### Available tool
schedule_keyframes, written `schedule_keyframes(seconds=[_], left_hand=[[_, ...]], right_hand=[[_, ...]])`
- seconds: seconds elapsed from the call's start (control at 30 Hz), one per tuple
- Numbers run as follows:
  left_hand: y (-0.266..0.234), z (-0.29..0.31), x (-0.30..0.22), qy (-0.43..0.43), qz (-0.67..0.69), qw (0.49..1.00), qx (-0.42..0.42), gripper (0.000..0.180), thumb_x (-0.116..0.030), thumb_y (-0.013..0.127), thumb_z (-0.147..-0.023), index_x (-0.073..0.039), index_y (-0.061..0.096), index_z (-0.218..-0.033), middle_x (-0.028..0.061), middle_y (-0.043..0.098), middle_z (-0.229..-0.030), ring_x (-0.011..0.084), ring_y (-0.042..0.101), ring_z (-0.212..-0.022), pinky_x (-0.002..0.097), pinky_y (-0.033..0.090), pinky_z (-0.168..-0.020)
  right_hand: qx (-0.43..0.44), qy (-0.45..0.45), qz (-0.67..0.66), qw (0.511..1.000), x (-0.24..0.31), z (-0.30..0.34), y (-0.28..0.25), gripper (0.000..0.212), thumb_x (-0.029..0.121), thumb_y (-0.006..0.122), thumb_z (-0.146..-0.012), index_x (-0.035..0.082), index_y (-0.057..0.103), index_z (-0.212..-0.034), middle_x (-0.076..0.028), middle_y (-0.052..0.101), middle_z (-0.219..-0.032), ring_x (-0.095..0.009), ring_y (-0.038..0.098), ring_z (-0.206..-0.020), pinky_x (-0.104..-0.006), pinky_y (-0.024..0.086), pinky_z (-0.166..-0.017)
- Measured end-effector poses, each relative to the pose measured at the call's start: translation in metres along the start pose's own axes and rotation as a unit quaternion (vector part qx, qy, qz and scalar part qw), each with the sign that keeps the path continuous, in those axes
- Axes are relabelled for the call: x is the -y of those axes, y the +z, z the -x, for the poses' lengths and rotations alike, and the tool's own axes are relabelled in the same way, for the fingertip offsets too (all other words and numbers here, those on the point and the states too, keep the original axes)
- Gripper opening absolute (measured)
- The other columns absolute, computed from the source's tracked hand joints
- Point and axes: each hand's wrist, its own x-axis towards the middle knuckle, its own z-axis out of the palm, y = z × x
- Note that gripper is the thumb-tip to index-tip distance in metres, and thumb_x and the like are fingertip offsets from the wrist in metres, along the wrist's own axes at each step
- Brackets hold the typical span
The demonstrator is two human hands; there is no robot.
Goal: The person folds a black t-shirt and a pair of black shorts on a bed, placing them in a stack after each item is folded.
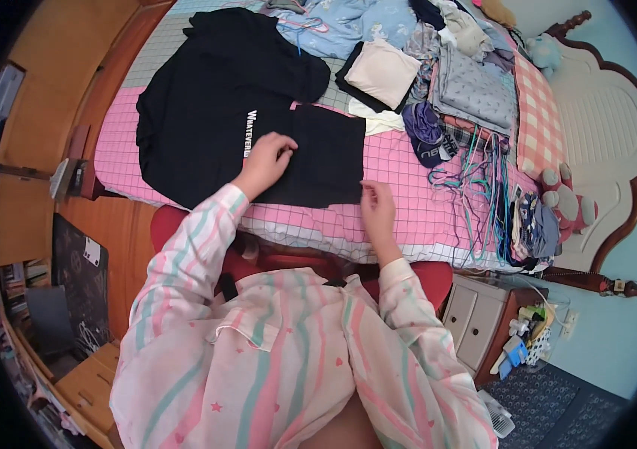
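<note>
A black shirt [206, 112] with white lettering on it lies spread over the bed. Its right part is a smooth, flat black rectangle [329, 146]; I cannot tell if this is a fold of the shirt or a second piece. My left hand [267, 161] rests on the cloth beside the lettering, fingers loosely bent with a gap at the thumb, holding nothing I can see. At the rectangle's right edge, near the front corner, my right hand [380, 213] has its fingers bent and closed on the rim of the cloth.
A pink checked bedsheet [400, 217] lies beneath. Beyond are folded white cloth [383, 73], a dark cap [429, 135], tangled hangers [475, 183] and grey folded bedding [475, 88]. Stuffed toys [569, 200] lean by the headboard [595, 127]. A small drawer cabinet [475, 318] stands right of me.
</note>
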Motion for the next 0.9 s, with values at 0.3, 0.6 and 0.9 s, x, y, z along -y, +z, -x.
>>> schedule_keyframes(seconds=[0.3, 0.6, 0.9], left_hand=[[0.034, 0.064, -0.052, -0.043, -0.058, 0.997, -0.009, 0.040, -0.024, 0.089, -0.073, -0.008, 0.068, -0.104, 0.0114, 0.059, -0.100, 0.0329, 0.057, -0.098, 0.0420, 0.049, -0.086], [0.047, 0.016, -0.065, 0.025, -0.090, 0.994, -0.064, 0.017, -0.010, 0.076, -0.081, -0.011, 0.070, -0.098, 0.0085, 0.057, -0.098, 0.0312, 0.056, -0.101, 0.0424, 0.047, -0.089], [0.096, -0.103, -0.033, 0.098, -0.142, 0.985, -0.020, 0.025, -0.022, 0.071, -0.090, -0.012, 0.072, -0.113, 0.0089, 0.068, -0.116, 0.0325, 0.058, -0.114, 0.0457, 0.046, -0.097]], right_hand=[[0.083, 0.041, -0.029, 0.995, -0.027, 0.004, -0.008, 0.019, 0.003, 0.071, -0.088, 0.004, 0.069, -0.107, -0.013, 0.070, -0.098, -0.022, 0.069, -0.085, -0.0324, 0.056, -0.076], [0.094, 0.000, 0.019, 0.995, -0.024, 0.010, -0.015, 0.022, 0.008, 0.077, -0.081, 0.002, 0.070, -0.101, -0.015, 0.068, -0.093, -0.029, 0.068, -0.085, -0.0370, 0.055, -0.078], [0.081, 0.006, -0.011, 0.997, -0.029, 0.010, -0.017, 0.013, 0.006, 0.076, -0.081, 0.003, 0.073, -0.093, -0.014, 0.071, -0.091, -0.030, 0.069, -0.087, -0.0380, 0.056, -0.078]])
